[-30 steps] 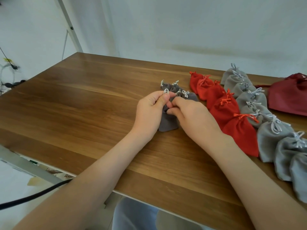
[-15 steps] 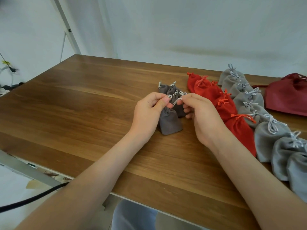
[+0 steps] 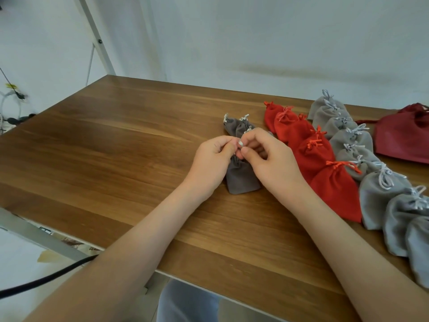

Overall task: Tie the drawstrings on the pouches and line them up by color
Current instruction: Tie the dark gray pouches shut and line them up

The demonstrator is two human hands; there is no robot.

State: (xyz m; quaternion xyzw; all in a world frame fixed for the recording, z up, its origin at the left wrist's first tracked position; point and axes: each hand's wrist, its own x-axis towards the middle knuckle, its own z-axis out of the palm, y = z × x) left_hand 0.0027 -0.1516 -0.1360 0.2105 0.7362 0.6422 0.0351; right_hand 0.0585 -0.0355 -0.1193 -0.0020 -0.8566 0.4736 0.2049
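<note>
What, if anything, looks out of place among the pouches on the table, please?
One red pouch, second from the far end of its row, has a pale cord; the other red pouches show orange cords.

Neck of dark grey pouch (image 3: 241, 180) hidden behind left hand (image 3: 213, 159) and right hand (image 3: 271, 163). drawstring (image 3: 240, 143) only silver specks between pinching fingertips, knot unreadable. Rear pouches (image 3: 233, 125) partly covered by knuckles. Light grey row (image 3: 380, 196) and maroon bag (image 3: 404, 140) cropped by right edge.
</note>
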